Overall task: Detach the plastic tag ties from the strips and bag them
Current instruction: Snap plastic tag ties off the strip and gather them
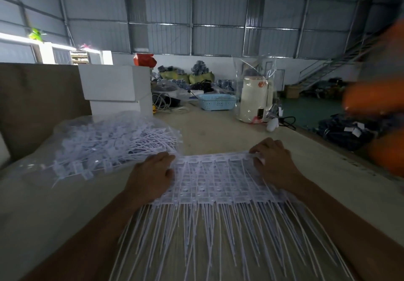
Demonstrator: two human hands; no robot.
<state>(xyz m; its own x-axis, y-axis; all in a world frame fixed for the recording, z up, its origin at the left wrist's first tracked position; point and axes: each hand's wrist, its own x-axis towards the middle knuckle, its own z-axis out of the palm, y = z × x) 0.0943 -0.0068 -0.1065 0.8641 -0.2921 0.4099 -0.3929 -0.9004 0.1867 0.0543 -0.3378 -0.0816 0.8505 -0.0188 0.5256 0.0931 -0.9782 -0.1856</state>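
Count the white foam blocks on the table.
2, stacked at the far left of the table: the upper block sits on the lower block, behind the bag of ties. More may be hidden behind them.

A single wide-angle camera, worn on the person's head, is looking forward and down along both bare forearms. It is sitting close above the pale flat wooden tabletop (209,127), which is filling the lower frame. Beyond it, the view is reaching the distant grey corrugated metal wall (218,18).
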